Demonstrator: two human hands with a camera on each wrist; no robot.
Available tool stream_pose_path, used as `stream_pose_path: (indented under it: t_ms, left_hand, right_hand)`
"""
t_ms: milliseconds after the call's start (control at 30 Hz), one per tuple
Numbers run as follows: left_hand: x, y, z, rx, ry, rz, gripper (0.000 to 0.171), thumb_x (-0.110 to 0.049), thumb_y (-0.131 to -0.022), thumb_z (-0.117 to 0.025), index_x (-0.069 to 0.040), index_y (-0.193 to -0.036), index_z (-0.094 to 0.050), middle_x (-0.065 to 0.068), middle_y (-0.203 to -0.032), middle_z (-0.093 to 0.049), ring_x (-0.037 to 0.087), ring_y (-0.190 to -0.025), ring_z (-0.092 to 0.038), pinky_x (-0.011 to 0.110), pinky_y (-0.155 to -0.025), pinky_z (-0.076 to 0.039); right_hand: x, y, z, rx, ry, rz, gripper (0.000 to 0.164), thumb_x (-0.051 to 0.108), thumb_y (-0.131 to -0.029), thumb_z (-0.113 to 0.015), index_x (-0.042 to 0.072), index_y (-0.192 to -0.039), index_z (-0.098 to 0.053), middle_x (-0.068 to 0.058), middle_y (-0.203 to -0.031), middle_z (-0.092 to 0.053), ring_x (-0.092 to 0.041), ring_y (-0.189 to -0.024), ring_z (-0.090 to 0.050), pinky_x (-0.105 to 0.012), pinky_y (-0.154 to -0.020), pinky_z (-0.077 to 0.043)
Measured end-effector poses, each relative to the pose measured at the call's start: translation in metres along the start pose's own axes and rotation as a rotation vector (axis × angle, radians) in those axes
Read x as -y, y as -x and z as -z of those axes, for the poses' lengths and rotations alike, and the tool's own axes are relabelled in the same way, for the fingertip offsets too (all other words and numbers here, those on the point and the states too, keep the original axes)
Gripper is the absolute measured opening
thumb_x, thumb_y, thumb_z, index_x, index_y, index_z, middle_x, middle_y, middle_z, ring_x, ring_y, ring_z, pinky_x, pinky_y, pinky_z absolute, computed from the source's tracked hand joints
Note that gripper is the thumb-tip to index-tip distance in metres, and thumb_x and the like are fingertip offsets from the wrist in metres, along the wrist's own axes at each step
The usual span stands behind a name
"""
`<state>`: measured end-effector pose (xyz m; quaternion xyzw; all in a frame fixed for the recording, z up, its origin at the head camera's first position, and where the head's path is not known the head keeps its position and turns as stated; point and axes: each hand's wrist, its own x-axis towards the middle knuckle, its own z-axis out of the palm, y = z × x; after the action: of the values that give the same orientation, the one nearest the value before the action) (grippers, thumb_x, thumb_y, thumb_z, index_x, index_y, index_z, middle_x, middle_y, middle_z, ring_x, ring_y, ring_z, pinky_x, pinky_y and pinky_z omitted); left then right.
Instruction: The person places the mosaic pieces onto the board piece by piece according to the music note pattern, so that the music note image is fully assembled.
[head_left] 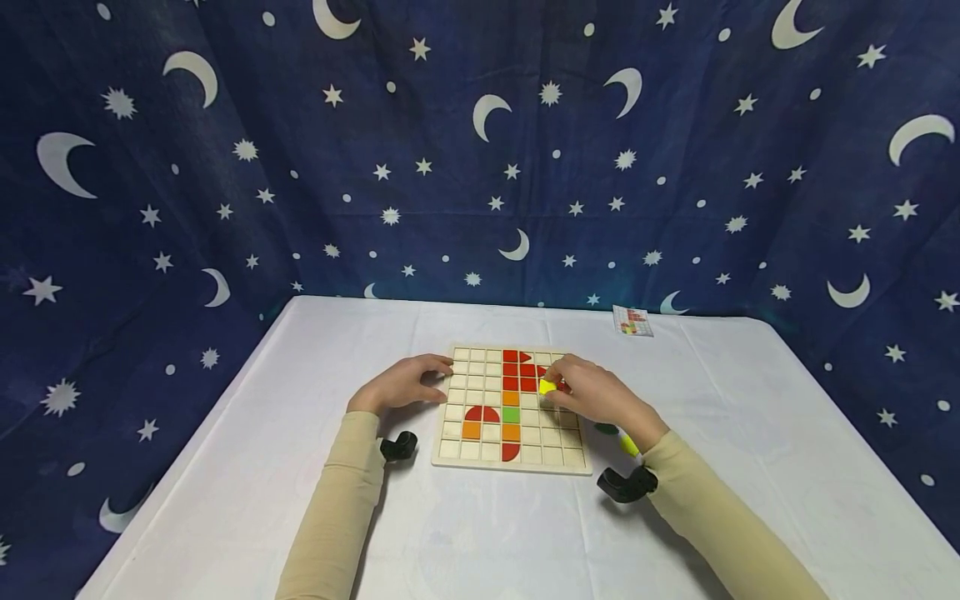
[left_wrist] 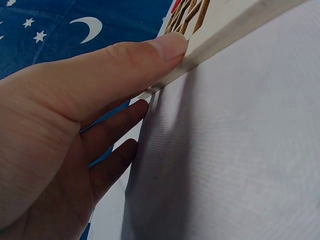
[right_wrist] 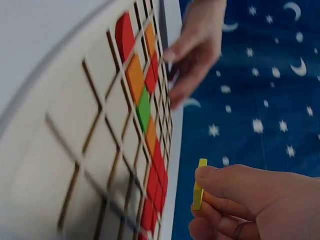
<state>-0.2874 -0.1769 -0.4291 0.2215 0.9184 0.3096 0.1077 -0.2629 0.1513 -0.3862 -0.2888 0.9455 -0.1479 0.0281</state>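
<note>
A wooden grid board (head_left: 531, 454) lies on the table between the two hands. My right hand (head_left: 596, 392) pinches a thin yellow tile (head_left: 547, 387) between thumb and fingers, held above the board's right half; its edge shows in the right wrist view (right_wrist: 200, 185). At the board's left edge rests my left hand (head_left: 397, 382), fingers loosely extended, with the thumb (left_wrist: 170, 47) against the rim. Red squares (head_left: 511, 383) cluster near the board's top. Below them in one column sit orange squares (head_left: 511, 398), a green square (head_left: 511, 415) and a red rounded piece (head_left: 510, 452). Two red quarter-rounds (head_left: 482, 414) form an arch left of the column.
Right of the board, partly hidden by the right wrist, lie a dark green piece (head_left: 606, 428) and a yellow piece (head_left: 628, 446). A small printed card (head_left: 633, 322) lies at the table's back right. A dark blue star-and-moon curtain (head_left: 450, 233) hangs behind the white-covered table (head_left: 480, 533).
</note>
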Motion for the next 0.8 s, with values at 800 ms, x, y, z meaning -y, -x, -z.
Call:
stream_pose_path:
  t_ms: [800]
  left_hand:
    - [0.002, -0.001, 0.0, -0.002, -0.001, -0.008, 0.046, -0.019, -0.085, -0.077, -0.006, -0.127, -0.062, 0.008, -0.147, -0.048, 0.028, -0.139, -0.038, 0.044, -0.116, -0.03]
  right_hand:
    - [0.058, -0.011, -0.041, 0.087, 0.031, 0.135, 0.026, 0.029, -0.086, -0.076, 0.011, -0.104, -0.071, 0.005, -0.096, -0.06, -0.009, -0.078, -0.051, -0.025, -0.071, -0.05]
